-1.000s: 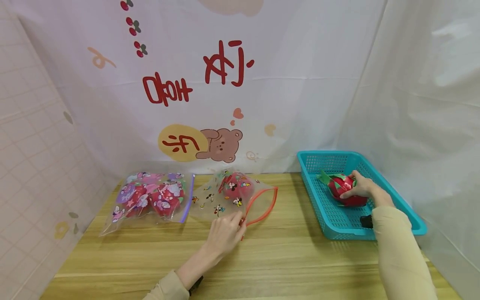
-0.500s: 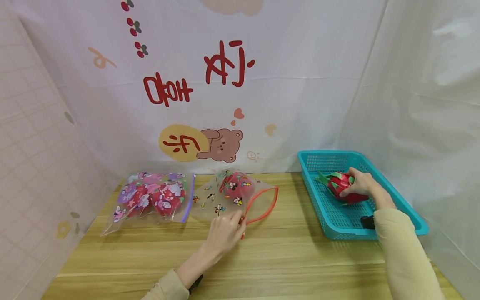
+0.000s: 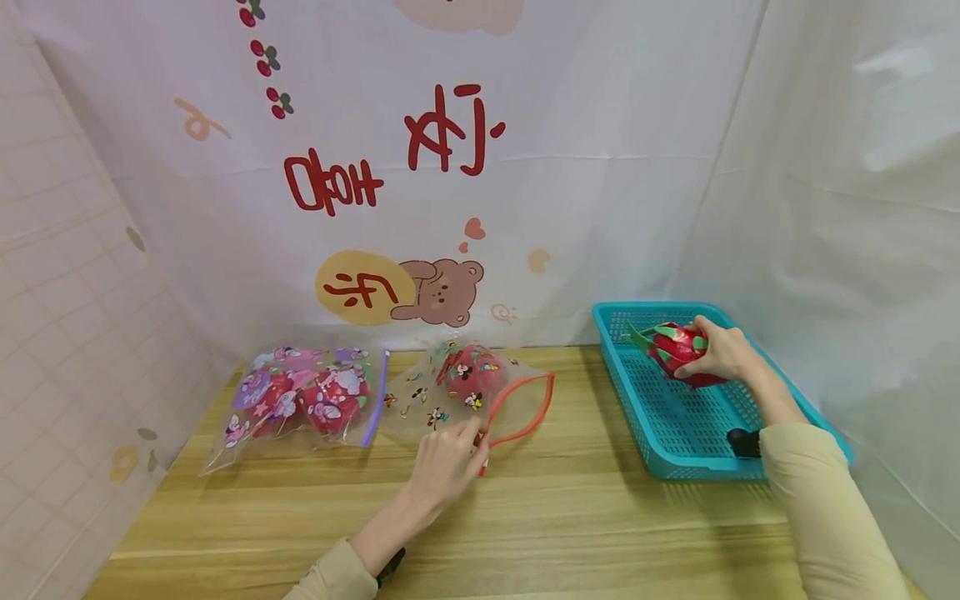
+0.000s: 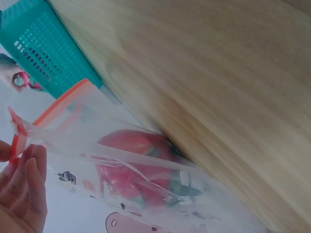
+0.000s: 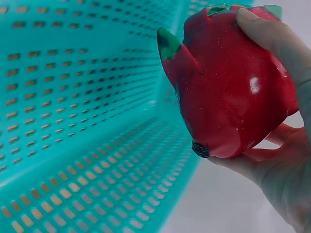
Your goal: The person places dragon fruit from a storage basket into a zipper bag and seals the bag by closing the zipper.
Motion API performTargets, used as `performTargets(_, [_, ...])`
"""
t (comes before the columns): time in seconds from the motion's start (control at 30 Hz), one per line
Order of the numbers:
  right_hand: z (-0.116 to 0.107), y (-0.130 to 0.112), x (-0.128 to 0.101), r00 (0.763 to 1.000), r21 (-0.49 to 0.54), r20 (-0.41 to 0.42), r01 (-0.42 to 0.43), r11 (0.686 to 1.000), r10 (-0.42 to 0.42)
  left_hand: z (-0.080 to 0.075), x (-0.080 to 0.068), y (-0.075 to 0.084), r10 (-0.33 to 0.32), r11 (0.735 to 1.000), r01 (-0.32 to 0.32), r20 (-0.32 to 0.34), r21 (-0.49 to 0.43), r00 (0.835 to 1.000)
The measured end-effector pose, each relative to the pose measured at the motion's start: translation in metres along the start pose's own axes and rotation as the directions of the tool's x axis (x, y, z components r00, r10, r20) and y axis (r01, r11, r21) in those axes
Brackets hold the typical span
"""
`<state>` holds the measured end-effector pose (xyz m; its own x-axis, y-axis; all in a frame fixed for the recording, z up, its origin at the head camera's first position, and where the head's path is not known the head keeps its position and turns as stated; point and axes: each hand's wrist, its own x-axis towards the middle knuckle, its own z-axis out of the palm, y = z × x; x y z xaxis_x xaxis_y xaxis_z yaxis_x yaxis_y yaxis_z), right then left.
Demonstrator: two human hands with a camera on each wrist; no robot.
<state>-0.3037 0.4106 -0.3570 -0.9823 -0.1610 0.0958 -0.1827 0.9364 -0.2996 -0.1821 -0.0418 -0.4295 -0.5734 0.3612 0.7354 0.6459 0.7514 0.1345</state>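
My right hand (image 3: pixel 718 352) grips a red dragon fruit with green scales (image 3: pixel 672 350) and holds it above the turquoise plastic basket (image 3: pixel 660 433) at the table's right end. The right wrist view shows the dragon fruit (image 5: pixel 233 92) close up in my right hand (image 5: pixel 277 160), clear of the basket's mesh (image 5: pixel 73 121). My left hand (image 3: pixel 448 460) pinches the orange zip rim of a clear cartoon-printed bag (image 3: pixel 465 392) that lies open on the table. One red fruit (image 4: pixel 141 170) lies inside that bag (image 4: pixel 73 145), by my left hand (image 4: pixel 19 189).
A second printed zip bag (image 3: pixel 300 400) holding several red fruits lies left of the open one. The wooden table (image 3: pixel 525 525) is backed by a printed white cloth (image 3: pixel 450 167). A white curtain (image 3: pixel 862 208) hangs behind the basket.
My right hand has lifted the dragon fruit up off the basket floor and toward the basket's far end. The left hand has kept its pinch on the bag's rim.
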Motion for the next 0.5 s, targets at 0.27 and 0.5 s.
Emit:
performTargets(0.27, [-0.023, -0.036, -0.015, 0.993, -0.026, -0.095, 0.071, 0.997, -0.073, -0.001, 0.003, 0.000, -0.030, 0.999, 0.030, 0.005, -0.023, 1.000])
performTargets(0.5, [-0.023, -0.073, -0.029, 0.973, 0.003, -0.161, 0.171, 0.985, -0.168, -0.001, 0.007, -0.002, -0.065, 0.997, 0.063, -0.024, -0.052, 0.998])
